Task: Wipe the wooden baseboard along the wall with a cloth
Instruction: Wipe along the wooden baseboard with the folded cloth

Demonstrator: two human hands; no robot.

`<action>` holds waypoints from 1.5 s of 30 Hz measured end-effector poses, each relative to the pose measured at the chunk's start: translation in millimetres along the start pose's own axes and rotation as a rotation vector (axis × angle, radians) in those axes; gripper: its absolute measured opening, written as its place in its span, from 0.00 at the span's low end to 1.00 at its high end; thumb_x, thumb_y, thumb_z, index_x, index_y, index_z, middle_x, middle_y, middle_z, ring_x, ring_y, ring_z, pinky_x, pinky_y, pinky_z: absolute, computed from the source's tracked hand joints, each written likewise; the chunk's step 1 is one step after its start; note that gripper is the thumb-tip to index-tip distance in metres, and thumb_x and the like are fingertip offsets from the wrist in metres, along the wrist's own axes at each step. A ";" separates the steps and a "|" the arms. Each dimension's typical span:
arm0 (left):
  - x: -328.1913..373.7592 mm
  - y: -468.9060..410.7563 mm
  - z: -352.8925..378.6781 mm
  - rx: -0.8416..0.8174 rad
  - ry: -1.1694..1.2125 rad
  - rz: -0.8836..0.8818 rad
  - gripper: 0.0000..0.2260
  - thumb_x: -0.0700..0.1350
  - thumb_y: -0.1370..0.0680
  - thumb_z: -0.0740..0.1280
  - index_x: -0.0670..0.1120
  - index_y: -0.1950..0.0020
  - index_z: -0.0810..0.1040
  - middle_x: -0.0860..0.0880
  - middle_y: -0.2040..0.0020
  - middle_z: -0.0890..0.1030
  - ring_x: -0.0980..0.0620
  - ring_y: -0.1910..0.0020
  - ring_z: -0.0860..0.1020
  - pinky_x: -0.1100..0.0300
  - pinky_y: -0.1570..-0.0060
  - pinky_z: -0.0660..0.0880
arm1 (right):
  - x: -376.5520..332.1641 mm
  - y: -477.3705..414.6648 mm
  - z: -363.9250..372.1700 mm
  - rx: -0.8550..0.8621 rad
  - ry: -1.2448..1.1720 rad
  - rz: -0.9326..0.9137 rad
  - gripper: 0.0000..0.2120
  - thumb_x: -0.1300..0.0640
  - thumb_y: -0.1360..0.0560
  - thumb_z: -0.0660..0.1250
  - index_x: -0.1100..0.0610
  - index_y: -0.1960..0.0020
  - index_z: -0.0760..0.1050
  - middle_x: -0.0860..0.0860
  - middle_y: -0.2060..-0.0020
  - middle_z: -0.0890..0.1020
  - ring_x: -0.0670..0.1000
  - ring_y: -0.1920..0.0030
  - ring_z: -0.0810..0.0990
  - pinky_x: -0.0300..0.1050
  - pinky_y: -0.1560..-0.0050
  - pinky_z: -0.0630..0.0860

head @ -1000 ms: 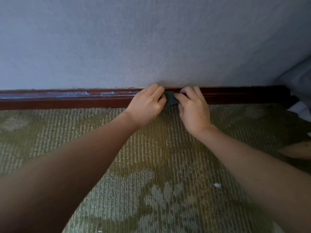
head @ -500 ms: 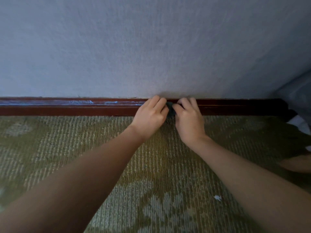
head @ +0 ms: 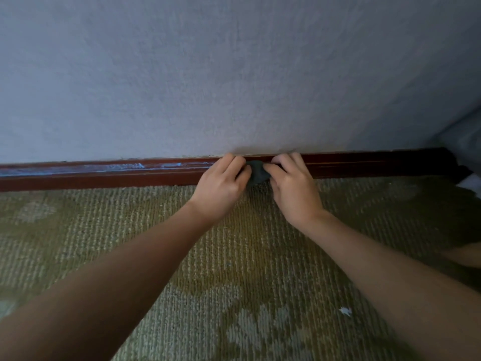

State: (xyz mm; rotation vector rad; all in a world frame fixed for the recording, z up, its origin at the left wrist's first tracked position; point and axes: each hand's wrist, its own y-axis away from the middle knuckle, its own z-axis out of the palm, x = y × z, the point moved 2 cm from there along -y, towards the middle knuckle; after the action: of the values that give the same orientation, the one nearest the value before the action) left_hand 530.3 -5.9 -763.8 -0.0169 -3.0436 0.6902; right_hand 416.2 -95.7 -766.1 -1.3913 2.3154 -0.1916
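Observation:
A dark reddish-brown wooden baseboard (head: 104,173) runs along the foot of a grey-blue wall, with pale dusty streaks on its left stretch. A small dark cloth (head: 257,173) is bunched against the baseboard near the middle. My left hand (head: 221,186) pinches its left side with curled fingers. My right hand (head: 292,188) pinches its right side. Both hands press up against the baseboard, and most of the cloth is hidden between them.
A green-olive patterned carpet (head: 234,269) covers the floor in front of the wall. At the right edge lie a grey fabric mass (head: 466,136) and something white (head: 471,182). A small white scrap (head: 345,311) lies on the carpet.
The hands stay together on the cloth at the baseboard. More of the cloth shows between them now than half a second ago. The view has shifted slightly.

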 end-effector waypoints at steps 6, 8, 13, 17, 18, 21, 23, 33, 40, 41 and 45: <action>10.0 -9.4 7.5 -0.004 0.006 0.003 0.10 0.33 0.27 0.59 0.32 0.58 0.81 0.37 0.63 0.79 0.42 0.66 0.78 0.55 0.65 0.76 | 14.2 4.1 -7.0 0.000 -0.001 -0.002 0.13 0.75 0.36 0.71 0.68 0.53 0.80 0.61 0.59 0.79 0.63 0.57 0.78 0.55 0.59 0.78; 8.5 -8.7 6.8 0.004 -0.007 0.011 0.11 0.33 0.28 0.59 0.32 0.58 0.81 0.38 0.63 0.79 0.42 0.66 0.78 0.55 0.67 0.75 | 8.7 3.7 -5.6 0.031 -0.018 0.034 0.11 0.75 0.36 0.70 0.69 0.54 0.80 0.61 0.60 0.79 0.63 0.57 0.77 0.55 0.59 0.78; 0.4 2.7 1.0 0.019 0.000 -0.037 0.12 0.33 0.28 0.58 0.31 0.57 0.81 0.37 0.63 0.79 0.42 0.66 0.78 0.55 0.68 0.74 | -2.9 -0.7 -3.5 -0.007 -0.064 0.037 0.10 0.75 0.35 0.70 0.69 0.55 0.81 0.62 0.59 0.79 0.64 0.56 0.77 0.56 0.57 0.78; 4.5 0.2 -0.6 -0.025 0.047 -0.122 0.11 0.33 0.29 0.59 0.32 0.59 0.81 0.37 0.63 0.79 0.41 0.65 0.78 0.56 0.68 0.76 | -1.2 -3.5 -5.7 -0.032 -0.028 0.012 0.11 0.74 0.34 0.71 0.68 0.52 0.81 0.62 0.58 0.79 0.63 0.55 0.77 0.56 0.57 0.78; 3.6 -0.4 -2.2 -0.037 0.048 -0.108 0.11 0.33 0.29 0.59 0.32 0.58 0.81 0.37 0.63 0.79 0.41 0.65 0.78 0.56 0.67 0.77 | -2.7 -3.7 -6.5 -0.027 -0.018 0.030 0.11 0.74 0.35 0.71 0.68 0.53 0.81 0.62 0.58 0.79 0.63 0.56 0.77 0.56 0.58 0.78; -1.1 -0.4 -7.0 -0.055 0.032 -0.033 0.12 0.33 0.29 0.58 0.32 0.57 0.81 0.38 0.63 0.79 0.42 0.66 0.78 0.54 0.67 0.77 | -11.5 -4.6 -7.2 -0.017 0.005 0.068 0.09 0.75 0.37 0.72 0.67 0.57 0.81 0.61 0.61 0.79 0.62 0.58 0.78 0.54 0.61 0.78; -1.1 -2.0 -7.6 -0.054 0.016 -0.026 0.13 0.33 0.29 0.57 0.32 0.58 0.81 0.38 0.64 0.79 0.42 0.66 0.78 0.55 0.67 0.78 | -13.6 -5.2 -6.7 -0.010 0.018 0.060 0.09 0.75 0.38 0.72 0.67 0.58 0.81 0.61 0.62 0.79 0.62 0.59 0.78 0.54 0.62 0.78; -12.7 13.5 -8.8 -0.034 -0.036 0.034 0.13 0.34 0.27 0.57 0.30 0.57 0.81 0.37 0.63 0.79 0.41 0.65 0.79 0.53 0.64 0.78 | -23.9 -10.9 -1.9 -0.027 0.068 -0.055 0.06 0.69 0.34 0.67 0.67 0.59 0.81 0.60 0.63 0.79 0.61 0.61 0.78 0.52 0.63 0.78; 3.3 5.8 7.5 0.030 -0.019 0.005 0.10 0.33 0.26 0.60 0.31 0.57 0.80 0.37 0.61 0.80 0.41 0.64 0.79 0.53 0.64 0.77 | -1.9 -3.6 -5.7 -0.036 0.113 -0.079 0.13 0.73 0.37 0.73 0.68 0.53 0.81 0.61 0.61 0.79 0.62 0.60 0.78 0.53 0.62 0.78; 2.8 6.3 8.4 0.043 -0.016 0.008 0.10 0.33 0.26 0.60 0.31 0.57 0.80 0.37 0.61 0.80 0.41 0.64 0.79 0.53 0.64 0.77 | -3.6 -4.2 -4.4 -0.020 0.116 -0.073 0.12 0.73 0.37 0.72 0.68 0.54 0.81 0.61 0.62 0.79 0.62 0.60 0.78 0.53 0.62 0.78; -5.2 12.2 9.1 0.092 0.002 0.006 0.10 0.32 0.26 0.61 0.31 0.55 0.81 0.36 0.59 0.81 0.40 0.63 0.79 0.53 0.62 0.78 | -11.0 -3.6 -0.2 0.001 0.099 -0.033 0.09 0.74 0.38 0.72 0.68 0.58 0.81 0.60 0.63 0.78 0.62 0.61 0.77 0.53 0.62 0.77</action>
State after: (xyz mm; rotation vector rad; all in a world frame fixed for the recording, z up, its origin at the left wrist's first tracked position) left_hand 535.3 1.1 -777.3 -0.0251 -3.0072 0.8295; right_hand 423.5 -87.9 -761.6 -1.4512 2.3721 -0.2776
